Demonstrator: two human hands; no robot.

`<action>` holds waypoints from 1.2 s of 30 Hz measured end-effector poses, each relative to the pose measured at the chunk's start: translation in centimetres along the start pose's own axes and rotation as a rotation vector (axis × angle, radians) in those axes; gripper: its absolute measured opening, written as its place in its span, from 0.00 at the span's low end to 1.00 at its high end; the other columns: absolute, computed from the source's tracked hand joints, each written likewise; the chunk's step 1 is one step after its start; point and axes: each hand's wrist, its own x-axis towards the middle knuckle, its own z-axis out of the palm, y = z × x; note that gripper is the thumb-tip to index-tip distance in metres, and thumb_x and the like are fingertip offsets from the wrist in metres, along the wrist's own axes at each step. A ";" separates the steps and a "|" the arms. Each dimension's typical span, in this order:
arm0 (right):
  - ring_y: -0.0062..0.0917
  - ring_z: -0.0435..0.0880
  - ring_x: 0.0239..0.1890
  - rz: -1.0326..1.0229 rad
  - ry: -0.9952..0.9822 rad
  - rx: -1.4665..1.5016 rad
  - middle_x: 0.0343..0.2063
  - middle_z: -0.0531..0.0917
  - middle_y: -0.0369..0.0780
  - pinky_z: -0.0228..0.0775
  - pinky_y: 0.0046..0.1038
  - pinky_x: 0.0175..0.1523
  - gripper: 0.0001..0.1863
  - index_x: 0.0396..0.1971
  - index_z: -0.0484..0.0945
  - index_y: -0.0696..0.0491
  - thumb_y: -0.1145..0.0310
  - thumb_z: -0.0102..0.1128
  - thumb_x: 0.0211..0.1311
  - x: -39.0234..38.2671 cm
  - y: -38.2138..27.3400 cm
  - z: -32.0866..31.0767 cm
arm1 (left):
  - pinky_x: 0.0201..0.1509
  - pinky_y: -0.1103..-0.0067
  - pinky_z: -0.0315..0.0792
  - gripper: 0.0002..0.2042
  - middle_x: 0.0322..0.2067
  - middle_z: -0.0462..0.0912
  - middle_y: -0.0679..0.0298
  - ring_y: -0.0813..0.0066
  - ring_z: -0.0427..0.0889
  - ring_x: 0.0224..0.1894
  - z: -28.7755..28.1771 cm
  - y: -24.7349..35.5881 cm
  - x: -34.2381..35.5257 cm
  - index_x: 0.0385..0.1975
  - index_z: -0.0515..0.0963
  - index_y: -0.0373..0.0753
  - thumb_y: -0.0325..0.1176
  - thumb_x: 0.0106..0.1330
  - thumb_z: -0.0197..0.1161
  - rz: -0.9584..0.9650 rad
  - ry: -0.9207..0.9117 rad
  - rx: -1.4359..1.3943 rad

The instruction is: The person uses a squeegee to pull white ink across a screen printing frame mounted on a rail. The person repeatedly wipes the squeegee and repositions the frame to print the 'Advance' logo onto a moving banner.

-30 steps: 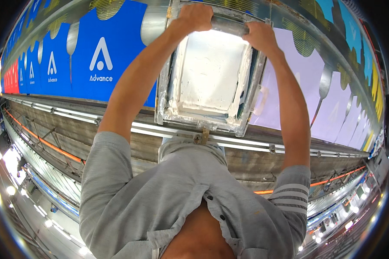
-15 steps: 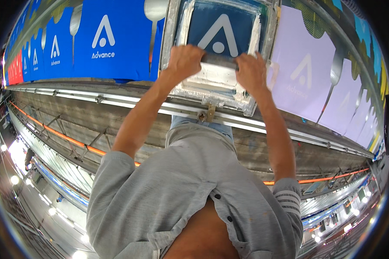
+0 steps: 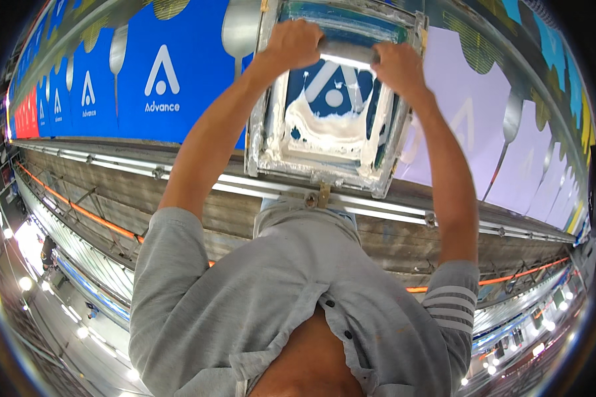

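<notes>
My left hand (image 3: pixel 295 45) and my right hand (image 3: pixel 398 66) are both closed around the ends of a squeegee (image 3: pixel 347 53), which spans a screen printing frame (image 3: pixel 257 142) near its far end. The frame's bars are caked with white and grey ink. White ink (image 3: pixel 331 131) lies in a ragged pool on the near part of the mesh, with smears up both sides. Part of a pale pointed emblem (image 3: pixel 333 98) shows on the dark blue mesh just on the near side of the squeegee. The blade's lower edge is largely hidden.
Blue fabric panels (image 3: pixel 202 99) with white prints lie to the left. Pale lilac panels (image 3: pixel 453 126) with a faint print lie to the right. Metal rails (image 3: pixel 391 210) run along the table's near edge, and an orange strip (image 3: pixel 109 221) runs lower down.
Both hands have pushed the squeegee away from me, to the frame's far part. The near part of the mesh, with its white ink pool, now shows more. The whole view has shifted slightly.
</notes>
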 end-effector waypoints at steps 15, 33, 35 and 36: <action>0.31 0.83 0.42 -0.037 0.039 0.097 0.30 0.81 0.38 0.61 0.51 0.66 0.08 0.32 0.85 0.51 0.74 0.63 0.50 -8.4 -4.5 2.5 | 0.32 0.65 0.78 0.11 0.26 0.86 0.61 0.57 0.86 0.29 4.1 3.1 -9.6 0.31 0.87 0.49 0.27 0.50 0.63 -0.043 0.044 -0.182; 0.41 0.80 0.51 0.213 0.520 0.452 0.50 0.83 0.48 0.67 0.43 0.60 0.31 0.54 0.79 0.56 0.51 0.72 0.55 -19.9 -2.9 3.1 | 0.53 0.61 0.76 0.15 0.38 0.87 0.54 0.54 0.84 0.48 6.9 12.0 -22.0 0.39 0.83 0.38 0.24 0.49 0.60 0.001 -0.002 -0.166; 0.42 0.81 0.50 0.403 0.567 0.440 0.50 0.82 0.50 0.70 0.41 0.57 0.30 0.55 0.79 0.56 0.52 0.71 0.56 -19.7 -0.5 4.8 | 0.44 0.58 0.78 0.18 0.36 0.87 0.52 0.49 0.86 0.39 6.7 11.2 -20.7 0.42 0.84 0.37 0.25 0.48 0.61 0.005 -0.211 -0.167; 0.42 0.81 0.50 0.534 0.535 0.452 0.50 0.82 0.51 0.72 0.41 0.56 0.30 0.55 0.79 0.56 0.53 0.70 0.57 -19.3 0.2 5.2 | 0.44 0.59 0.78 0.17 0.37 0.86 0.51 0.48 0.85 0.40 6.5 10.6 -19.0 0.40 0.84 0.36 0.26 0.48 0.63 -0.019 -0.284 -0.173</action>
